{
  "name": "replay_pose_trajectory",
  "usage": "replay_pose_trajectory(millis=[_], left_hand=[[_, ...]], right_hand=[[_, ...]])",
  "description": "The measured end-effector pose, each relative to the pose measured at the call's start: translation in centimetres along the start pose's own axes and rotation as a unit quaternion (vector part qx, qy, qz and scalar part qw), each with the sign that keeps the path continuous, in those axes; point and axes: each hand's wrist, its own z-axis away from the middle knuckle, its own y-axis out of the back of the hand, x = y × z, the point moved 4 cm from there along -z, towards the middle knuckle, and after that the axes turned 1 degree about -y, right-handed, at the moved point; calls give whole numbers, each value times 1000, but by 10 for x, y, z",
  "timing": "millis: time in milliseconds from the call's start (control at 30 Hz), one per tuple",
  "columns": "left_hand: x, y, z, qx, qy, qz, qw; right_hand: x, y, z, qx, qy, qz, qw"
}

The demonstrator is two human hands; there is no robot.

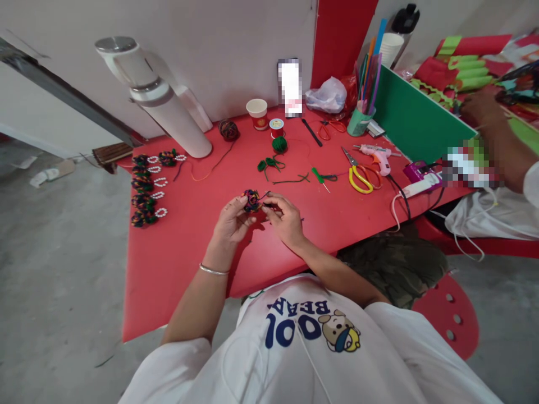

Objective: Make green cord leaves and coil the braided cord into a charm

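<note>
Between my hands, just above the red table, is a small multicoloured yarn flower (251,200). My left hand (231,220) grips it at its left side with thumb and fingers. My right hand (285,217) pinches close to its right edge, where a dark strand of yarn (264,194) stands out; the fingertips hide what exactly they hold. Beyond my hands lie green yarn pieces (272,164) and a green-handled hook (320,178). At the left of the table, several similar yarn pieces (143,188) with white bead loops (160,212) are lined up.
On the red table (168,292) stand a white flask (168,112), a paper cup (257,114) and a pen holder (360,122). Yellow-handled pliers (360,179) and a pink glue gun (379,157) lie at right. Past a green divider (412,118), another person's arm (501,134) reaches in.
</note>
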Motion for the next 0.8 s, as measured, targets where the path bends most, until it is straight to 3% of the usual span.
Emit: replay_pose_trajectory(millis=[333, 600, 800], left_hand=[[0, 4, 2, -26, 68, -51, 996], [1, 6, 1, -59, 80, -72, 992], [3, 2, 2, -55, 81, -67, 993]], right_hand=[[-2, 7, -2, 39, 26, 48, 998], [-3, 7, -1, 44, 91, 96, 990], [-5, 11, 1, 32, 82, 129, 988]])
